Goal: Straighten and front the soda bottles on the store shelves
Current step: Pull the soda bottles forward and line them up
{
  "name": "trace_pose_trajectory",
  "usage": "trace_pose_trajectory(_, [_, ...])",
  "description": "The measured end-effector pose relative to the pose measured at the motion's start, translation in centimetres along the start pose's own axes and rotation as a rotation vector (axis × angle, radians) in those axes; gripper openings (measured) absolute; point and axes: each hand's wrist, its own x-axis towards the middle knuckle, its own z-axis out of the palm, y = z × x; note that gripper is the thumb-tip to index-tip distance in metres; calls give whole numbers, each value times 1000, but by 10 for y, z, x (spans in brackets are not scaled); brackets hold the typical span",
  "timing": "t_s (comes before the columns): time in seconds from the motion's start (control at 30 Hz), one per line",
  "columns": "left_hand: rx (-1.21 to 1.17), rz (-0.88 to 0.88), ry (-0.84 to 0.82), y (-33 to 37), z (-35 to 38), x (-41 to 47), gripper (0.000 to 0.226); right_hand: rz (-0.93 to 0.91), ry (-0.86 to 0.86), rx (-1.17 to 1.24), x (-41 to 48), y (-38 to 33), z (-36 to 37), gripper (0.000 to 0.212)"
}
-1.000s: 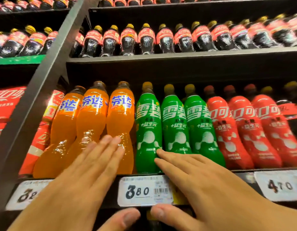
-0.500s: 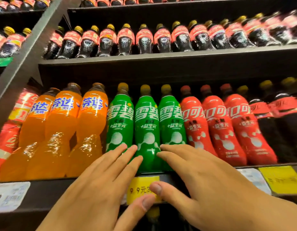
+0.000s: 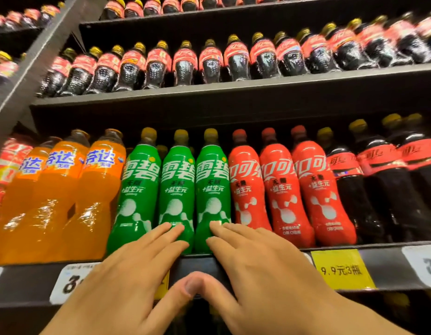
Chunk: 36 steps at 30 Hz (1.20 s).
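Hands flat, fingers straight: the left hand [image 3: 127, 281] touches the middle green Sprite bottle [image 3: 177, 189] low down, the right hand [image 3: 265, 274] the rightmost green Sprite bottle [image 3: 212, 189]. Gentle pressure near the base should keep them upright, labels forward, level with the shelf edge [image 3: 390, 264].

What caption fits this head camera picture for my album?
Left hand and right hand touch green soda bottles between orange soda bottles and red bottles.
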Motion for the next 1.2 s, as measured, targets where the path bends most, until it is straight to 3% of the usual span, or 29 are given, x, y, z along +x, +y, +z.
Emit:
trace_pose_trajectory(0.13, [-36,-9,-89,4,-4,-2,69,-41,-52,70,1,5,-3,77])
trace_pose_trajectory(0.23, [-176,-113,2,3,-5,1,71,24,20,107,-2,21,-11,58])
trace_pose_trajectory(0.33, [-179,-170,74,-5,-7,18,57,167,108,110,5,56,-23,43])
trace_pose_trajectory(0.4, [-167,-183,104,-13,-9,38,45,263,174,113,15,80,-30,38])
trace_pose_trajectory(0.53, [-91,-182,129,-36,-17,73,44,333,171,59,33,107,-36,40])
trace_pose_trajectory(0.83, [66,-226,194,-68,-23,157,43,291,176,-15,118,119,-47,41])
trace_pose_trajectory(1.03, [194,-265,139,-86,-13,198,49,189,174,-63,189,101,-40,52])
trace_pose_trajectory(1.2, [176,-349,54,-94,-5,213,49,231,75,-100,222,87,-31,52])
